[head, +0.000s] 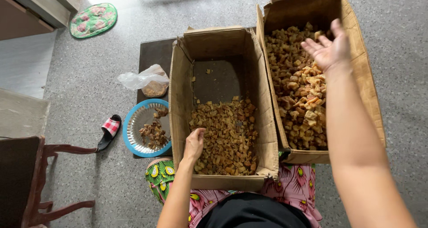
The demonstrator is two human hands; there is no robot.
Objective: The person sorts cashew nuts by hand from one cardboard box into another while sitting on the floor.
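Right hand [329, 49], upper right of frame: palm open, fingers spread, raised over right cardboard box [362, 63] heaped with fried pieces [301, 98]. Left hand [194, 144], lower centre: fingers curled together into darker pieces [229, 134] in middle box [178, 94]. Blue-rimmed plate [130, 129], plastic bag [145, 78], sandal [109, 130] at left.

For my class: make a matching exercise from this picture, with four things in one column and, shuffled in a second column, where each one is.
Things:
1. left hand
2. right hand
3. blue-rimmed plate
4. sandal

Places:
a. on the grey floor, left of the plate
b. open, above the right box
c. resting on the pieces in the middle box
d. beside the middle box, on its left

Pairs: 1-c, 2-b, 3-d, 4-a
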